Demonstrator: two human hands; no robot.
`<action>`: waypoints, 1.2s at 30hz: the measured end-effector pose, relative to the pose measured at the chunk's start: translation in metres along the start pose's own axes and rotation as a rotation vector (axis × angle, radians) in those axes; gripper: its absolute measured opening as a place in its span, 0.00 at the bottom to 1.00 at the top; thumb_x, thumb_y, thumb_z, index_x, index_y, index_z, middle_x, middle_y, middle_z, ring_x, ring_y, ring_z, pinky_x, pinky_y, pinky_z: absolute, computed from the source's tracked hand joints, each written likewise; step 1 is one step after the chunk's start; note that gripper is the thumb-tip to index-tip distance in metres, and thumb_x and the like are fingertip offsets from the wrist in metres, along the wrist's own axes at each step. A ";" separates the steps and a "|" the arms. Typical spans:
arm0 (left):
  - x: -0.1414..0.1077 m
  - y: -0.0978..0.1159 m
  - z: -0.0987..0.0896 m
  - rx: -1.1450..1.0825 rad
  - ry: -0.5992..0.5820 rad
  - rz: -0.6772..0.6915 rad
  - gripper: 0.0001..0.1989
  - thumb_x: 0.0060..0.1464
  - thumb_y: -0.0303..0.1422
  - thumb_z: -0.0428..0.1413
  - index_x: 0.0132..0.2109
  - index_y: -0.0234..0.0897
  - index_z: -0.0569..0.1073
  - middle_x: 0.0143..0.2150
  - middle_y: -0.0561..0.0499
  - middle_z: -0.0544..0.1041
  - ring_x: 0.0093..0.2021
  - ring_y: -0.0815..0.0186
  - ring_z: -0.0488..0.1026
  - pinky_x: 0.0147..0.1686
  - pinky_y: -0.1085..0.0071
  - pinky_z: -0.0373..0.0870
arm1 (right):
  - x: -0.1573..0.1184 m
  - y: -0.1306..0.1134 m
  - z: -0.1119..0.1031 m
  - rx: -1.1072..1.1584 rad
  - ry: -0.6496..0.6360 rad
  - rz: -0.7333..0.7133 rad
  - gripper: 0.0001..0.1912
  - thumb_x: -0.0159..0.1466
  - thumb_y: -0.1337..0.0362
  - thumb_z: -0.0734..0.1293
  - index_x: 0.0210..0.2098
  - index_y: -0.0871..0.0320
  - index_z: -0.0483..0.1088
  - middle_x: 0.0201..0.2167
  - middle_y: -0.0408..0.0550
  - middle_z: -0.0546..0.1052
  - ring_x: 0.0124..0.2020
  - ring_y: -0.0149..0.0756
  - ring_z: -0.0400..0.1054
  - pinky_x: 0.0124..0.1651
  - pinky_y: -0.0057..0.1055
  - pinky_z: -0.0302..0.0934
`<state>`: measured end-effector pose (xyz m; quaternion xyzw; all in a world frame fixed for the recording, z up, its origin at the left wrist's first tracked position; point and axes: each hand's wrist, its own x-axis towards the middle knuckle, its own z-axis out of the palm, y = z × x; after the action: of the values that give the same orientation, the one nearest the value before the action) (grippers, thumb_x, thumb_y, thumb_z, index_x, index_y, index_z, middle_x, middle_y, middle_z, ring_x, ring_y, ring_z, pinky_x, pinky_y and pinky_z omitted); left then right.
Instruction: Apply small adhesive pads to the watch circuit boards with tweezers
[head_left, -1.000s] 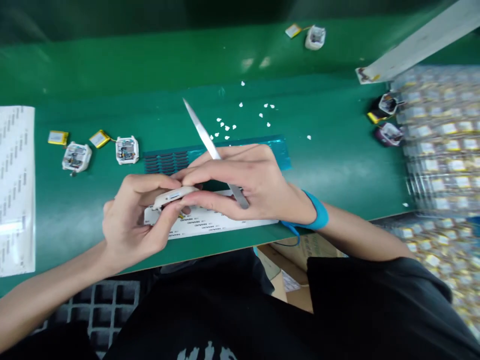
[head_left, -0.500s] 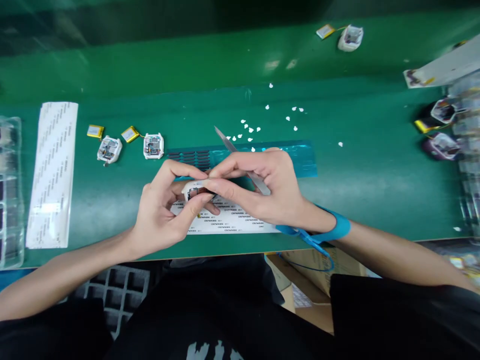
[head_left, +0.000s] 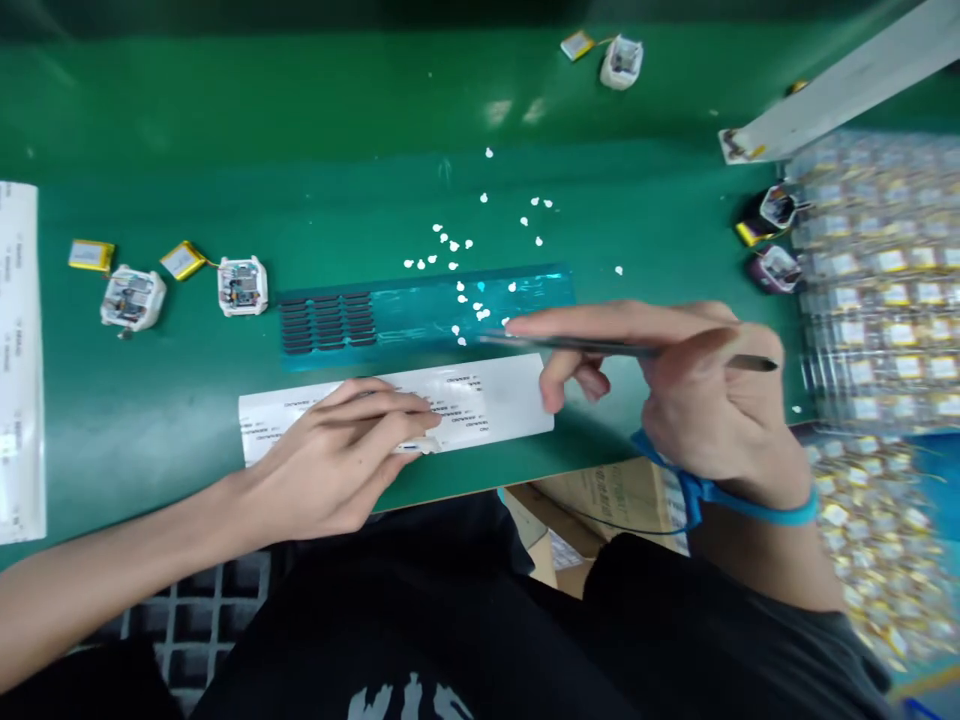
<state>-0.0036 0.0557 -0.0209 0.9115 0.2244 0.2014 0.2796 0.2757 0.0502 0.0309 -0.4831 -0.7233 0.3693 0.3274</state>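
Note:
My left hand (head_left: 349,455) is closed over a white watch case (head_left: 420,443), palm down at the front of a white printed strip (head_left: 495,400). Most of the case is hidden beneath the fingers. Metal tweezers (head_left: 622,347) are gripped in my right hand (head_left: 697,390), their tips pointing left and smeared by motion. Those tips hover by small white tabs (head_left: 480,314) on a blue film strip (head_left: 420,320). Rows of dark narrow pieces (head_left: 328,322) cover the film's left end.
Two open white watch cases (head_left: 242,286) with yellow-edged batteries (head_left: 182,260) lie to the left; another case (head_left: 622,62) is at the back. Dark cases (head_left: 775,270) and clear trays (head_left: 870,300) stand at right. More white tabs (head_left: 454,246) are scattered mid-table.
My right hand has left the watch case and moved right, swinging the tweezers' tips toward the film. My left hand has turned palm down with the case. The camera view has shifted right.

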 end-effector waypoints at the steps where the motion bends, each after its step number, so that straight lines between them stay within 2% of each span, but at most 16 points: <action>1: 0.001 -0.002 0.000 0.000 0.007 0.002 0.13 0.66 0.24 0.49 0.55 0.34 0.69 0.53 0.41 0.80 0.55 0.54 0.77 0.53 0.56 0.74 | -0.006 0.005 0.000 -0.004 0.024 0.017 0.31 0.71 0.40 0.53 0.50 0.50 0.78 0.23 0.45 0.77 0.21 0.35 0.70 0.20 0.32 0.60; 5: 0.003 -0.008 -0.002 -0.003 0.013 0.014 0.14 0.65 0.23 0.51 0.55 0.34 0.69 0.53 0.41 0.80 0.55 0.55 0.78 0.54 0.55 0.74 | -0.021 0.022 0.003 0.092 0.123 0.029 0.23 0.74 0.49 0.56 0.43 0.51 0.80 0.28 0.46 0.81 0.24 0.36 0.72 0.26 0.34 0.67; 8: 0.004 -0.010 -0.002 0.016 0.003 0.029 0.14 0.64 0.23 0.52 0.55 0.34 0.70 0.53 0.41 0.80 0.55 0.55 0.77 0.55 0.55 0.74 | -0.022 0.035 0.006 0.063 0.083 0.086 0.13 0.72 0.58 0.63 0.42 0.52 0.79 0.29 0.43 0.82 0.27 0.34 0.75 0.31 0.31 0.69; 10: 0.004 -0.009 -0.002 0.033 0.003 0.037 0.13 0.64 0.23 0.52 0.55 0.33 0.70 0.53 0.40 0.81 0.55 0.55 0.77 0.54 0.56 0.74 | -0.021 0.042 0.007 0.019 0.069 0.113 0.09 0.70 0.59 0.66 0.41 0.53 0.79 0.29 0.42 0.82 0.28 0.32 0.76 0.32 0.29 0.69; 14: 0.006 -0.007 -0.003 0.089 -0.005 0.065 0.12 0.64 0.23 0.53 0.54 0.31 0.70 0.52 0.40 0.81 0.54 0.54 0.78 0.52 0.56 0.76 | -0.018 0.049 0.007 0.020 0.094 0.149 0.10 0.69 0.57 0.67 0.38 0.52 0.80 0.28 0.41 0.82 0.26 0.29 0.74 0.29 0.26 0.65; 19: 0.007 -0.005 -0.001 0.196 -0.048 0.214 0.09 0.62 0.19 0.55 0.49 0.30 0.73 0.55 0.41 0.80 0.57 0.48 0.76 0.53 0.51 0.75 | -0.012 0.046 0.008 0.042 0.042 0.194 0.12 0.70 0.56 0.66 0.37 0.52 0.81 0.29 0.41 0.82 0.27 0.29 0.73 0.28 0.26 0.63; 23: 0.007 -0.006 -0.001 0.194 -0.076 0.218 0.09 0.62 0.19 0.54 0.48 0.29 0.74 0.57 0.41 0.79 0.60 0.47 0.74 0.57 0.48 0.71 | -0.004 0.046 0.008 0.082 0.047 0.210 0.11 0.70 0.56 0.66 0.37 0.51 0.81 0.31 0.42 0.83 0.29 0.30 0.74 0.30 0.27 0.66; 26: 0.006 -0.006 -0.001 0.202 -0.076 0.217 0.10 0.62 0.19 0.53 0.48 0.29 0.74 0.57 0.42 0.79 0.59 0.47 0.74 0.58 0.48 0.70 | 0.000 0.045 0.006 0.122 0.003 0.240 0.10 0.69 0.57 0.67 0.37 0.51 0.81 0.31 0.42 0.83 0.29 0.30 0.75 0.31 0.27 0.68; 36: 0.008 -0.005 0.000 0.209 -0.058 0.204 0.10 0.64 0.20 0.54 0.50 0.30 0.74 0.57 0.44 0.79 0.59 0.49 0.74 0.57 0.49 0.71 | 0.003 0.044 0.006 0.200 -0.014 0.268 0.09 0.69 0.59 0.68 0.36 0.52 0.81 0.30 0.41 0.83 0.31 0.30 0.77 0.33 0.24 0.72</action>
<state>0.0016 0.0639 -0.0224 0.9592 0.1421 0.1779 0.1674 0.2902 0.0632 -0.0092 -0.5376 -0.6145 0.4830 0.3164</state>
